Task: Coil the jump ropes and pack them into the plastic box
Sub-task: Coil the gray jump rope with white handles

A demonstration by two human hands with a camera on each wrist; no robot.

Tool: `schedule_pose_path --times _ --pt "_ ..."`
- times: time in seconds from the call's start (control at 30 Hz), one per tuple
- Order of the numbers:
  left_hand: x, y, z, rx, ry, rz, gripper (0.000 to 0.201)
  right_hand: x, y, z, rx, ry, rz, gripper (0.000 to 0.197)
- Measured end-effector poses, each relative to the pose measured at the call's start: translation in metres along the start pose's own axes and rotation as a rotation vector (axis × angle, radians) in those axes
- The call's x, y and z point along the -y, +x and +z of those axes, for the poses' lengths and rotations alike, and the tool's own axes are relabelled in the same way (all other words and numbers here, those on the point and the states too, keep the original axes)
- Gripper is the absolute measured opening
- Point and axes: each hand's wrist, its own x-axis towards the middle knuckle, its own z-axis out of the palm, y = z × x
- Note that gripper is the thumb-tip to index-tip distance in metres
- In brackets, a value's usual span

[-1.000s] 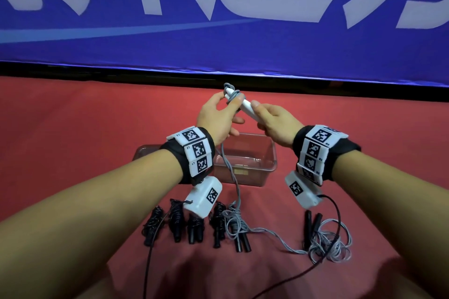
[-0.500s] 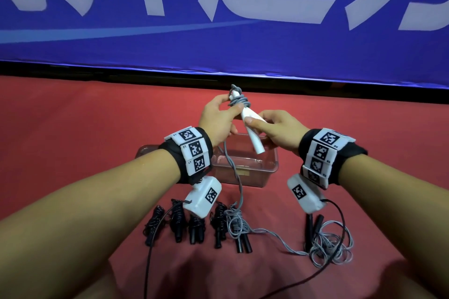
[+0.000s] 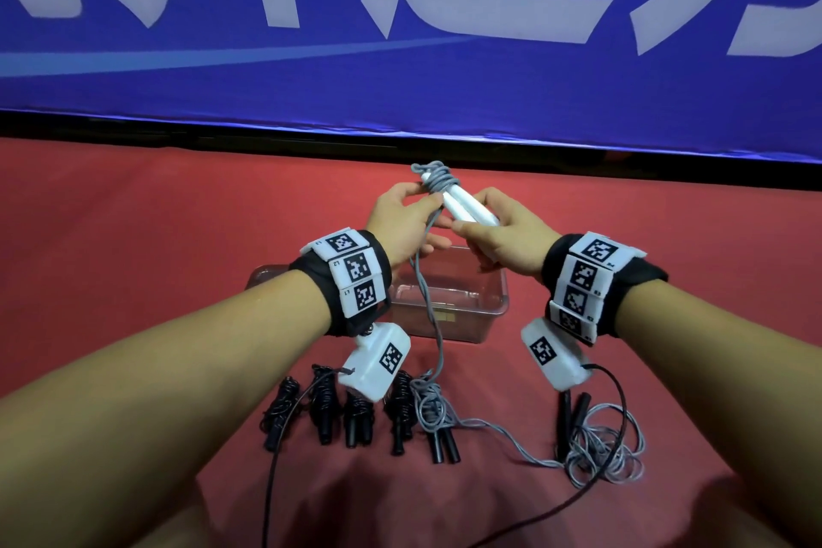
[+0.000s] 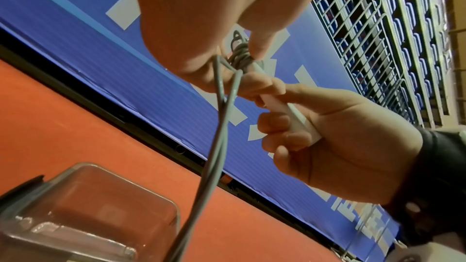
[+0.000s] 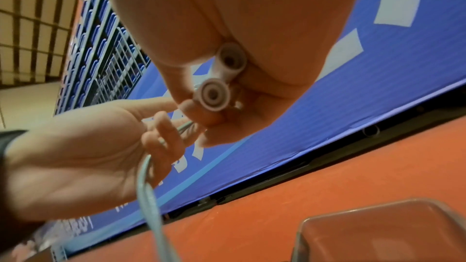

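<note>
Item: pair of white plastic jump-rope handles [image 3: 467, 209], held side by side in our right hand [image 3: 502, 242], which curls round them so they serve as a spool. Our left hand [image 3: 400, 227] pinches the grey braided cord [image 3: 433, 180] at the wound end, guiding turns; slack trails to the red floor [image 3: 133, 258]. Clear plastic box [image 3: 493, 311] below, apparently empty. Black coiled ropes [image 3: 360, 409] nearest us.

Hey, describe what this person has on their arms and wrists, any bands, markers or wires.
Both forearms are bare, no sleeves. Each wrist wears a black band ringed with white square tiles printed with black-and-white fiducial codes. A small white camera box with its own code hangs below each wrist, trailing a thin black cable.
</note>
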Motion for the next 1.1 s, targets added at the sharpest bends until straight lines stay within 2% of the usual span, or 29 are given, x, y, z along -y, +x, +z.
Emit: schedule_pose_path --times 0.2,0.33,0.37,0.43,0.57,0.67,0.77,0.87,1.0,1.1 --pt "0.001 0.0 -0.002 -0.095 0.16 0.107 0.044 -0.002 0.002 0.001 -0.004 -0.321 -0.1 0.014" --pt "0.0 -0.006 -0.001 -0.141 0.278 0.215 0.055 -0.003 0.001 0.005 0.015 -0.509 -0.118 0.022" --pt "0.001 -0.006 -0.002 -0.15 0.274 0.23 0.052 -0.001 0.0 0.006 0.038 -0.508 -0.098 0.022" --pt "0.003 -0.004 -0.006 -0.158 0.272 0.25 0.038 0.003 -0.002 0.009 0.074 -0.425 -0.027 0.026" --pt "0.005 0.0 -0.011 -0.113 0.254 0.249 0.022 0.009 -0.001 0.008 0.039 -0.082 0.181 0.054" --pt "0.004 -0.001 -0.01 -0.067 0.22 0.267 0.021 0.008 -0.001 0.004 0.048 0.209 0.278 0.049" --pt "0.004 -0.001 -0.008 -0.031 0.177 0.278 0.022 0.008 -0.005 -0.001 0.163 0.289 0.345 0.049" --pt "0.002 -0.001 -0.007 -0.003 0.134 0.22 0.027 0.011 -0.007 -0.004 0.181 0.291 0.298 0.047" --pt "-0.002 -0.003 -0.005 0.077 0.073 0.098 0.041 0.004 -0.003 -0.004 0.092 0.281 0.163 0.052" --pt "0.001 0.0 -0.006 0.12 0.062 0.089 0.056 0.001 -0.001 -0.003 0.016 0.164 0.076 0.055"
